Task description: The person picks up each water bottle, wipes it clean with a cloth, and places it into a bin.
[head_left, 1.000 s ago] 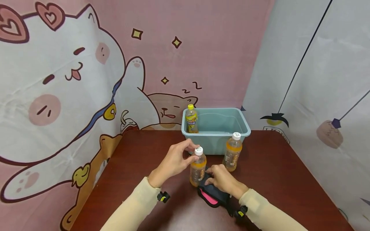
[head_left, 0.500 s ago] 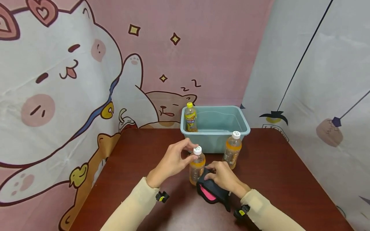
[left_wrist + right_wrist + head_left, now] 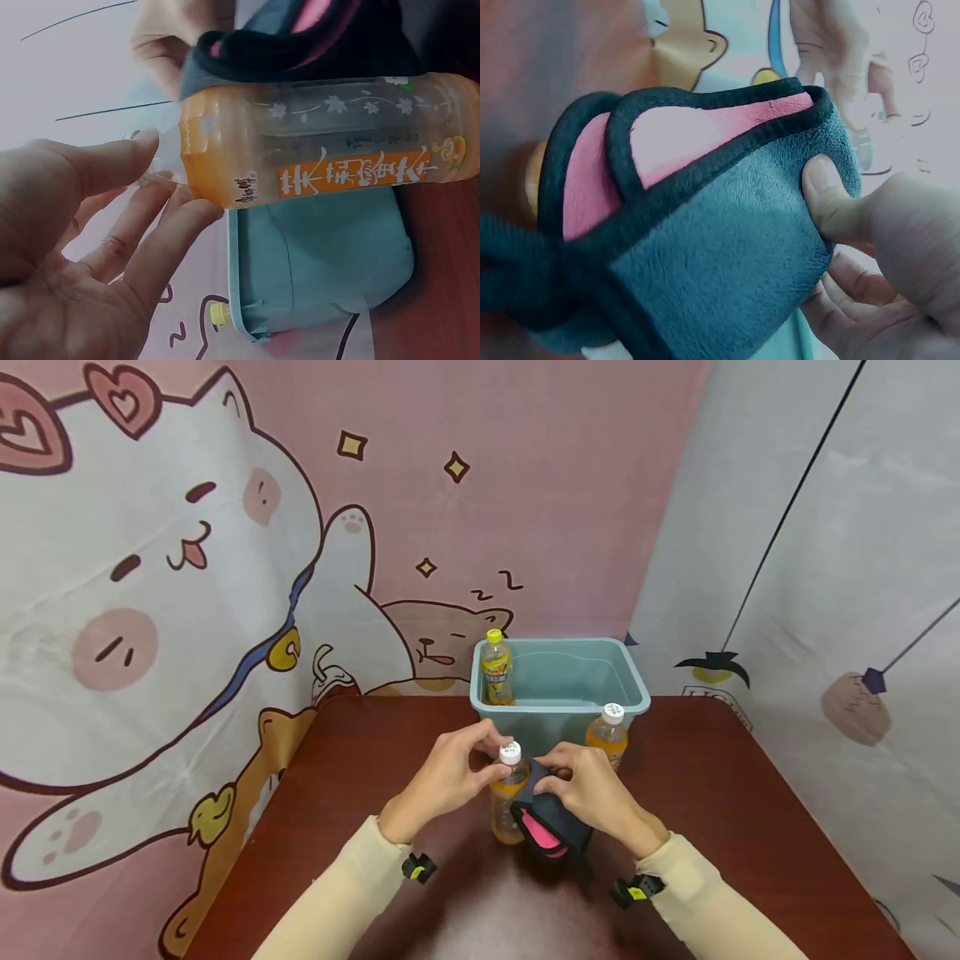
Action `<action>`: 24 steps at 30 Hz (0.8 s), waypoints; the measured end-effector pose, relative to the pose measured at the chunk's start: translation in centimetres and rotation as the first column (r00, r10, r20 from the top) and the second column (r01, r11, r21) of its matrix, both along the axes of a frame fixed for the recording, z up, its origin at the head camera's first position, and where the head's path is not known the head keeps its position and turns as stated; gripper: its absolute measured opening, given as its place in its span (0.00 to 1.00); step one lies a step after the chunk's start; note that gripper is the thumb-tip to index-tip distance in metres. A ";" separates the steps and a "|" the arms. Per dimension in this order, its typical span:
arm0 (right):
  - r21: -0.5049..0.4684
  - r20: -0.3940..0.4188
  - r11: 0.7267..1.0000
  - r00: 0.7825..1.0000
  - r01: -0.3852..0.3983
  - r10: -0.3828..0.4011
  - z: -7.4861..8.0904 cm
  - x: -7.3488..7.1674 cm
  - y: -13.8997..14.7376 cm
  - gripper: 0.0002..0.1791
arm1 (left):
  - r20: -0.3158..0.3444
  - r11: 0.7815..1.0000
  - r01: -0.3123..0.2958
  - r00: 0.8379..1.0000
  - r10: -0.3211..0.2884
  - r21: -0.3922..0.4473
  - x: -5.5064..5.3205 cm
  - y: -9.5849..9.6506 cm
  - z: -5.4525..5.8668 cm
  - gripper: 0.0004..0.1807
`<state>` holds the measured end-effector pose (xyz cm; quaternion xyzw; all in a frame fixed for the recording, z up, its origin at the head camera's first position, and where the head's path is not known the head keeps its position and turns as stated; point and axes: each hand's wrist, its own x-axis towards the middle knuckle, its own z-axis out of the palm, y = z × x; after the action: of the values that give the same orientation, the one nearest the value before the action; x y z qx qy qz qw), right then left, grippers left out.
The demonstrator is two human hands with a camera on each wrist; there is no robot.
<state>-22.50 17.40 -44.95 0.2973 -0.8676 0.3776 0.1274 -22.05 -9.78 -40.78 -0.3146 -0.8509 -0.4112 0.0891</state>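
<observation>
On the worktop (image 3: pixel 367 752), left grip (image 3: pixel 448 777) pinched near bottle (image 3: pixel 507 820) up top, right grip (image 3: pixel 596 787) dark cloth (image 3: pixel 720 247); light pressure seemed wise!

At twelve o'clock we see a pink wall (image 3: pixel 570 502); at ten, a big drawn white cat (image 3: pixel 187 627); at two, a grey wall (image 3: pixel 847 560). At six, light (image 3: pixel 491 918) glares off the reddish-brown table (image 3: pixel 352 756).

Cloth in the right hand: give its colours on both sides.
The cloth is dark bluish grey on one side, pink on the other; best in the right wrist view.
</observation>
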 end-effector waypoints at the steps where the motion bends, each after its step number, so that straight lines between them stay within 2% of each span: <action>1: 0.003 -0.017 1.000 1.000 0.001 -0.001 0.5 0.0 -0.1 0.17 | -0.006 1.000 0.002 1.000 -0.002 -0.007 -0.1 0.1 0.1 0.16; 5: 0.001 -0.073 1.000 0.997 0.011 -0.011 2.4 -0.2 -0.8 0.16 | -0.029 0.999 0.005 1.000 -0.006 -0.037 -0.2 0.3 0.7 0.15; 9: 0.001 -0.086 1.000 0.996 0.014 -0.014 3.3 -0.3 -1.5 0.16 | -0.030 0.998 -0.003 1.000 0.001 -0.063 -0.5 0.4 1.1 0.15; 19: -0.008 -0.043 0.999 0.998 0.038 -0.039 2.9 0.0 -1.0 0.17 | 0.028 0.994 0.051 0.998 -0.049 -0.096 -0.8 0.2 1.8 0.19; 24: -0.028 -0.068 0.998 0.996 0.050 -0.052 2.7 0.4 -0.5 0.16 | 0.020 0.994 0.050 0.999 -0.049 -0.099 -1.2 0.0 2.5 0.20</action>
<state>-22.08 16.87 -42.24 0.2862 -0.8649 0.3753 0.1707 -23.27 -9.79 -38.31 -0.3361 -0.8630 -0.3730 0.0557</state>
